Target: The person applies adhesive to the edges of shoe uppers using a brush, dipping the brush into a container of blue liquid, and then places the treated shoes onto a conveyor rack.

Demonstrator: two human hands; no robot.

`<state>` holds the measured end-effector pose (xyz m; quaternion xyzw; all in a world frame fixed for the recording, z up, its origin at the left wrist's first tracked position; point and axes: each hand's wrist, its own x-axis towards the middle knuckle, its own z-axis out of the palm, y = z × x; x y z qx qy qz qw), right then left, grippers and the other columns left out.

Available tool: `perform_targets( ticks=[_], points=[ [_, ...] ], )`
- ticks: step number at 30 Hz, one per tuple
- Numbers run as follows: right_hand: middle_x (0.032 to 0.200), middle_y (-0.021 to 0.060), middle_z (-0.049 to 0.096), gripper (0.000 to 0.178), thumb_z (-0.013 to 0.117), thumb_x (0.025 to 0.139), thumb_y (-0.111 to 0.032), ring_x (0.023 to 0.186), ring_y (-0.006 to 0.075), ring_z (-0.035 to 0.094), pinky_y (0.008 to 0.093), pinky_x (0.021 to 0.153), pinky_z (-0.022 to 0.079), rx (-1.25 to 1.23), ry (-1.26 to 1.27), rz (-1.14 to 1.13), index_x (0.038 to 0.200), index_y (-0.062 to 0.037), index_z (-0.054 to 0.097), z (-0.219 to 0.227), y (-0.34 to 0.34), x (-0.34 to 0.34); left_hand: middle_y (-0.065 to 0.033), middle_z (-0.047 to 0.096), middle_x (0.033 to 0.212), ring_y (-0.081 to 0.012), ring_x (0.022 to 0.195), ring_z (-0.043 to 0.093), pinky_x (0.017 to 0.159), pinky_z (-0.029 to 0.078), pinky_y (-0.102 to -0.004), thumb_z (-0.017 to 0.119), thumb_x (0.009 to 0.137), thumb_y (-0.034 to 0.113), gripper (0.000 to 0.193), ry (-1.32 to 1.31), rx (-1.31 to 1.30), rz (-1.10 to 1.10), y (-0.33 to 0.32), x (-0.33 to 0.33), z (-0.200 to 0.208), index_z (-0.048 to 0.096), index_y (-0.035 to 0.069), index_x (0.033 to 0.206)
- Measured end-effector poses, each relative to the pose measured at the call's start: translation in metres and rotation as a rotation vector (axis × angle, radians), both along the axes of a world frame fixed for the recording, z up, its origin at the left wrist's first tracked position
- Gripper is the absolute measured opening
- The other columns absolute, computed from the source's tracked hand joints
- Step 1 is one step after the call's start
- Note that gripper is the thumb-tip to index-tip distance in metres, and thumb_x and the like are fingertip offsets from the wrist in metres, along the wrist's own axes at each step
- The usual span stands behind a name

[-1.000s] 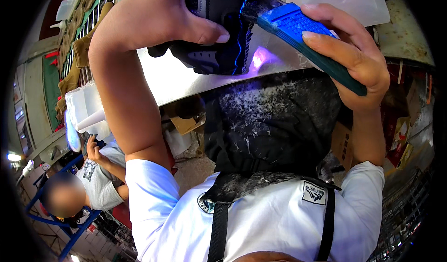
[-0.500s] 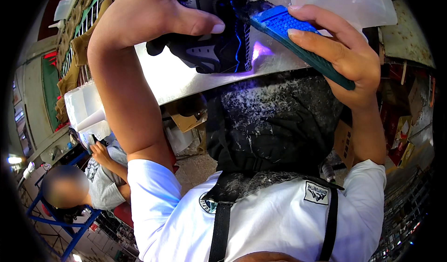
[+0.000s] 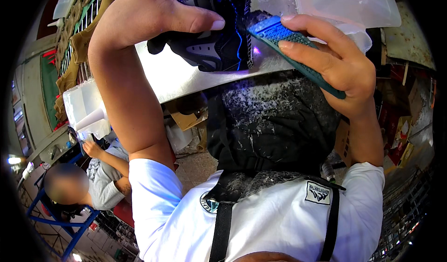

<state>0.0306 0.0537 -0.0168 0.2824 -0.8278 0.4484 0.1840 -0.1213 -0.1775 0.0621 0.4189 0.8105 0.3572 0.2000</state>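
Observation:
A black and grey shoe upper [image 3: 205, 47] lies over the pale metal worktop, stitched along its right edge, with a bright blue line running lengthwise beside the stitching. My left hand [image 3: 163, 13] is closed on it, thumb across the top; its other fingers are hidden. In my right hand [image 3: 337, 52] is a flat blue brush [image 3: 293, 47] with a textured face, held between thumb and fingers. The brush's dark, bristle-like end meets or nearly meets the stitched edge; contact is hard to tell.
Translucent plastic containers [image 3: 349, 3] stand at the far right of the worktop [image 3: 172, 80]. Another white container [image 3: 84, 103] is left of my forearm, near a rack of brown shoe pieces [image 3: 84, 43]. A seated person [image 3: 104, 183] works at the lower left. Cardboard boxes [image 3: 396, 141] are at right.
My right hand and the brush have shifted slightly left and lower, with the brush tilted a little differently. The shoe upper has barely moved. The seated person's hand has moved left.

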Motion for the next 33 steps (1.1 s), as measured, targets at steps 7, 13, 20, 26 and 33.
perform_targets(
  ticks=[7, 13, 20, 26, 33],
  points=[
    [0.12, 0.0281, 0.065, 0.033, 0.068, 0.082, 0.011, 0.106, 0.0343, 0.069, 0.041, 0.093, 0.058, 0.062, -0.116, -0.034, 0.114, 0.0094, 0.069, -0.002, 0.017, 0.007, -0.0108, 0.068, 0.113, -0.0171, 0.1, 0.065, 0.088, 0.056, -0.0322, 0.091, 0.064, 0.012, 0.082, -0.277, 0.083, -0.015, -0.011, -0.021, -0.012, 0.05, -0.005, 0.133],
    [0.107, 0.0279, 0.069, 0.028, 0.062, 0.093, 0.005, 0.091, 0.0304, 0.074, 0.0383, 0.08, 0.063, -0.555, -0.129, 0.027, 0.12, 0.0139, 0.062, -0.006, -0.007, -0.007, -0.0089, 0.068, 0.115, -0.0186, 0.104, 0.065, 0.092, 0.053, -0.0327, 0.088, 0.065, 0.009, 0.074, -0.138, 0.034, 0.039, -0.023, -0.018, -0.018, 0.056, -0.001, 0.131],
    [0.095, 0.0246, 0.072, 0.024, 0.06, 0.095, -0.003, 0.084, 0.0297, 0.074, 0.0395, 0.078, 0.064, -0.822, -0.301, -0.075, 0.111, 0.0145, 0.065, 0.002, -0.027, -0.003, -0.0089, 0.068, 0.112, -0.0177, 0.103, 0.064, 0.094, 0.052, -0.0325, 0.088, 0.065, 0.01, 0.07, -0.197, -0.028, 0.156, -0.027, -0.008, -0.018, 0.056, -0.003, 0.127],
    [0.093, 0.0234, 0.072, 0.024, 0.057, 0.096, -0.004, 0.082, 0.0288, 0.074, 0.0388, 0.073, 0.065, -0.964, -0.354, -0.147, 0.11, 0.0134, 0.065, 0.019, -0.04, 0.004, -0.0085, 0.067, 0.115, -0.0191, 0.106, 0.064, 0.095, 0.051, -0.0335, 0.089, 0.064, 0.009, 0.078, -0.196, 0.07, 0.18, -0.031, 0.003, -0.022, 0.053, -0.003, 0.132],
    [0.096, 0.0238, 0.071, 0.034, 0.052, 0.101, -0.016, 0.081, 0.0297, 0.073, 0.0366, 0.069, 0.063, -1.007, -0.307, -0.302, 0.113, 0.0141, 0.063, 0.027, -0.001, 0.029, -0.0095, 0.068, 0.113, -0.0206, 0.102, 0.064, 0.092, 0.052, -0.0322, 0.094, 0.062, 0.011, 0.072, -0.083, 0.085, 0.098, -0.048, 0.023, -0.03, 0.059, -0.002, 0.124]
  ],
)
